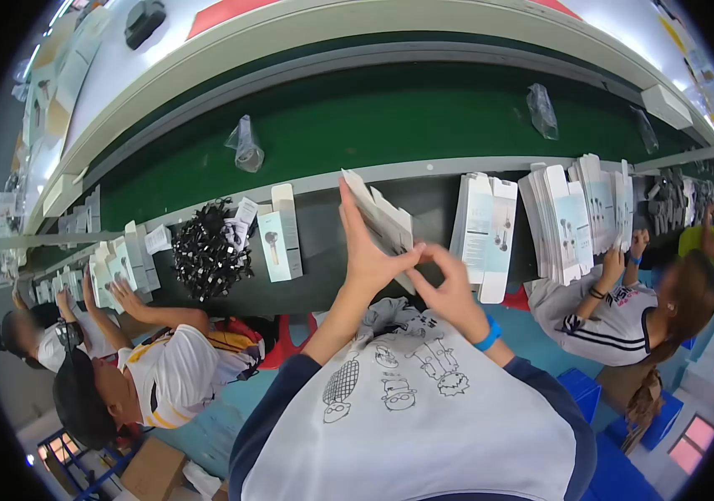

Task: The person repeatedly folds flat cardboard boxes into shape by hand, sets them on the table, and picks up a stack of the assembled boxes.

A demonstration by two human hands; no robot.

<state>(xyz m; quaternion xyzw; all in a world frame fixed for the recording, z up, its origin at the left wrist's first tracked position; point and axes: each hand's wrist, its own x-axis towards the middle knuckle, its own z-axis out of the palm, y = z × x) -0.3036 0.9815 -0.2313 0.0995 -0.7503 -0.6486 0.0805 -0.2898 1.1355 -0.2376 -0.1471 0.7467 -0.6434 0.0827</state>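
Observation:
An unfolded white carton [379, 219] is tilted between my two hands, its flaps standing out along one side. My left hand [363, 255] lies along its left side, fingers stretched up and thumb across toward the right. At the carton's lower right edge, my right hand [447, 288] pinches with thumb and forefinger. To the left lies a printed carton [276, 242] beside a heap of small black cords [209, 250]. On the right sit flat printed cartons [486, 230] in an overlapping stack.
Beyond the dark worktop runs a green conveyor belt [390, 108] carrying clear plastic bags [246, 146]. More carton stacks [557, 221] stand farther right. Folded white leaflets [242, 219] lie by the cords. Co-workers sit at left [177, 371] and right [624, 305], hands at cartons.

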